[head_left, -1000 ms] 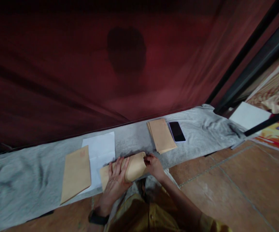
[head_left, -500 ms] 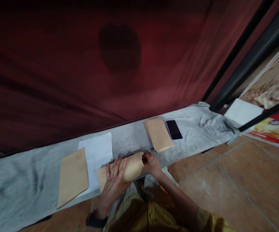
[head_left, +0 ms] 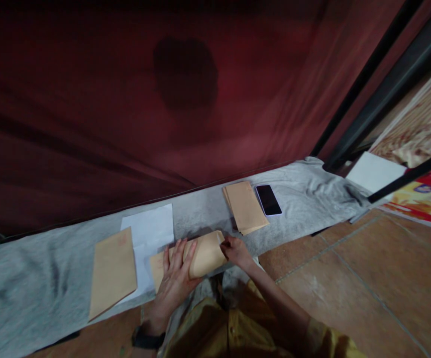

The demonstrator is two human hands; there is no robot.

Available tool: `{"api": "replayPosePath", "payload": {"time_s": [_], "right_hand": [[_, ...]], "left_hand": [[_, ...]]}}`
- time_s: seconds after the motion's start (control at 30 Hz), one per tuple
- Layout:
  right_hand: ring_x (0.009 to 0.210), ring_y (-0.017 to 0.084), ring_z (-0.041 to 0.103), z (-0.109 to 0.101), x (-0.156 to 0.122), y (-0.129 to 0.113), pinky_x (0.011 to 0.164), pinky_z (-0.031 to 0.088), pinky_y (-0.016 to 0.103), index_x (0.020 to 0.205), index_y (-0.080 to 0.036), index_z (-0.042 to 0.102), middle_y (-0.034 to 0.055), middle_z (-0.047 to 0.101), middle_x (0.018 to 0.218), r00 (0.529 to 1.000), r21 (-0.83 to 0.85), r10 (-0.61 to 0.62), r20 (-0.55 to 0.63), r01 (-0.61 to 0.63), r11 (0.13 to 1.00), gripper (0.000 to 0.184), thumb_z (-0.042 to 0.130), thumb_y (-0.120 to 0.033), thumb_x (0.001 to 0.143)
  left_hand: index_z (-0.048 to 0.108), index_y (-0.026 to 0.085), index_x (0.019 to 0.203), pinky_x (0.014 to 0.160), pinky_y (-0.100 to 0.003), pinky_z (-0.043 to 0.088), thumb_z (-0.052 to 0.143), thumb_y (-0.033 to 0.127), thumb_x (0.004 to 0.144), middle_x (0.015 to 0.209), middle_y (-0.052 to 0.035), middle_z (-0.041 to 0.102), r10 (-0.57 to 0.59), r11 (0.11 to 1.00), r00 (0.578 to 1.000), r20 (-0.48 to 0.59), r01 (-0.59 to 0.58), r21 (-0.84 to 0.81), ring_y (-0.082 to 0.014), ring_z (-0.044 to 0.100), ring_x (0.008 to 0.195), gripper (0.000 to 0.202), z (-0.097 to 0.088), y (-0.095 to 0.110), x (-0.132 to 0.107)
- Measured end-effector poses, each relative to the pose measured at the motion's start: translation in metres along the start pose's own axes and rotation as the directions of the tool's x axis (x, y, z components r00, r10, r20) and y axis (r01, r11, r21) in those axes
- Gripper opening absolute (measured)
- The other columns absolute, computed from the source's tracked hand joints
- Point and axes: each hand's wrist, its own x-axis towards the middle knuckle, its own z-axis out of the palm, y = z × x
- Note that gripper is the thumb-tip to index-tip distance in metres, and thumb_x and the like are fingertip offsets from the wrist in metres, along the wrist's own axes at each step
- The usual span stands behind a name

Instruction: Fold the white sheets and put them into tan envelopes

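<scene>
A brown paper envelope [head_left: 208,252] lies across the near edge of the grey cloth, its right end bulging a little. My left hand [head_left: 178,273] rests flat on its left part, fingers spread and pressing it down. At the right end my right hand [head_left: 237,252] has its fingers pinched together on the envelope's edge. A sliver of white paper shows in the mouth there; whether my fingertips also hold it, I cannot tell. Under the envelope's left end is a white sheet [head_left: 152,223], and another brown envelope [head_left: 114,268] partly covers that sheet.
A small stack of brown envelopes [head_left: 246,206] and a phone [head_left: 269,200] lie farther right on the grey cloth [head_left: 307,194]. Behind rises a dark red curtain [head_left: 238,124]. Black metal bars [head_left: 372,94] stand at the right, by a white box [head_left: 376,171]. Tiled floor [head_left: 350,278] is below.
The envelope's right end has flattened and closed somewhat over the white paper. My right hand has shifted slightly to the right; my left hand stays nearly in place.
</scene>
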Motion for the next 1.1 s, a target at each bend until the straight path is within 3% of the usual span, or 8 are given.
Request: {"api": "replayPosePath", "payload": {"time_s": [0.2, 0.33, 0.43, 0.53, 0.63, 0.7, 0.83, 1.1], "right_hand": [[0.064, 0.017, 0.062, 0.004, 0.005, 0.004, 0.058, 0.047, 0.024, 0.071, -0.022, 0.067, -0.0023, 0.065, 0.061, 0.999, 0.182, 0.017, -0.04, -0.01, 0.983, 0.016, 0.058, -0.032, 0.081], [0.061, 0.018, 0.062, 0.009, 0.005, 0.005, 0.057, 0.049, 0.025, 0.075, -0.021, 0.067, 0.0001, 0.068, 0.065, 0.997, 0.309, 0.036, -0.067, -0.014, 0.951, 0.02, 0.054, -0.036, 0.08], [0.068, 0.019, 0.065, 0.014, 0.003, 0.004, 0.06, 0.051, 0.025, 0.077, -0.021, 0.067, 0.0017, 0.071, 0.072, 0.995, 0.371, 0.039, -0.092, -0.002, 0.929, 0.023, 0.055, -0.04, 0.079], [0.075, 0.02, 0.067, 0.018, 0.0, 0.001, 0.065, 0.053, 0.027, 0.08, -0.021, 0.066, 0.0029, 0.073, 0.078, 0.993, 0.406, 0.037, -0.114, 0.012, 0.914, 0.025, 0.055, -0.044, 0.079], [0.078, 0.02, 0.067, 0.022, -0.004, -0.003, 0.069, 0.054, 0.028, 0.084, -0.021, 0.066, 0.0033, 0.073, 0.082, 0.992, 0.441, 0.036, -0.123, 0.022, 0.897, 0.025, 0.055, -0.044, 0.079], [0.078, 0.02, 0.067, 0.026, -0.008, -0.006, 0.07, 0.054, 0.028, 0.084, -0.022, 0.065, 0.0031, 0.073, 0.082, 0.99, 0.472, 0.048, -0.133, 0.021, 0.881, 0.023, 0.056, -0.043, 0.079], [0.069, 0.018, 0.063, 0.034, -0.017, -0.01, 0.061, 0.052, 0.026, 0.084, -0.021, 0.065, 0.0017, 0.07, 0.076, 0.988, 0.571, 0.081, -0.131, 0.009, 0.821, 0.027, 0.061, -0.048, 0.079], [0.067, 0.018, 0.063, 0.039, -0.024, -0.011, 0.062, 0.053, 0.028, 0.086, -0.019, 0.066, 0.0011, 0.07, 0.073, 0.997, 0.635, 0.041, -0.063, 0.008, 0.772, 0.032, 0.068, -0.05, 0.076]], "left_hand": [[0.018, 0.027, 0.162, 0.121, -0.067, 0.019, 0.064, 0.033, 0.089, 0.166, -0.0194, 0.026, -0.158, 0.983, 0.981, -0.107, 0.147, -0.106, -0.0392, 0.023, 0.154, 0.086, 0.0, 0.01, -0.002], [0.028, 0.028, 0.159, 0.118, -0.056, 0.035, 0.058, 0.042, 0.095, 0.159, -0.0169, 0.036, -0.435, 0.849, 0.88, -0.194, 0.328, -0.414, -0.0328, 0.035, 0.149, 0.072, 0.011, 0.028, -0.01], [0.037, 0.025, 0.153, 0.108, -0.05, 0.049, 0.06, 0.052, 0.092, 0.143, -0.0157, 0.052, -0.668, 0.544, 0.743, -0.034, 0.457, -0.703, -0.0305, 0.054, 0.133, 0.07, 0.02, 0.047, -0.016], [0.041, 0.023, 0.147, 0.096, -0.046, 0.057, 0.065, 0.059, 0.086, 0.12, -0.0122, 0.066, -0.733, 0.095, 0.62, 0.278, 0.498, -0.862, -0.0272, 0.069, 0.108, 0.074, 0.022, 0.066, -0.016], [0.049, 0.023, 0.137, 0.092, -0.046, 0.058, 0.073, 0.057, 0.08, 0.107, -0.0103, 0.073, -0.631, -0.281, 0.575, 0.521, 0.456, -0.844, -0.0265, 0.073, 0.097, 0.071, 0.019, 0.082, -0.008], [0.056, 0.022, 0.123, 0.09, -0.045, 0.059, 0.079, 0.054, 0.074, 0.105, -0.0107, 0.075, -0.581, -0.414, 0.563, 0.588, 0.418, -0.809, -0.027, 0.074, 0.097, 0.062, 0.019, 0.09, 0.001], [0.064, 0.023, 0.101, 0.086, -0.043, 0.059, 0.079, 0.048, 0.071, 0.11, -0.0109, 0.075, -0.545, -0.459, 0.564, 0.62, 0.418, -0.784, -0.0273, 0.073, 0.098, 0.042, 0.025, 0.098, 0.017], [0.067, 0.022, 0.107, 0.076, -0.036, 0.056, 0.082, 0.04, 0.066, 0.109, -0.0091, 0.076, -0.602, -0.394, 0.566, 0.563, 0.404, -0.826, -0.0239, 0.072, 0.089, 0.047, 0.027, 0.1, 0.022]]}}
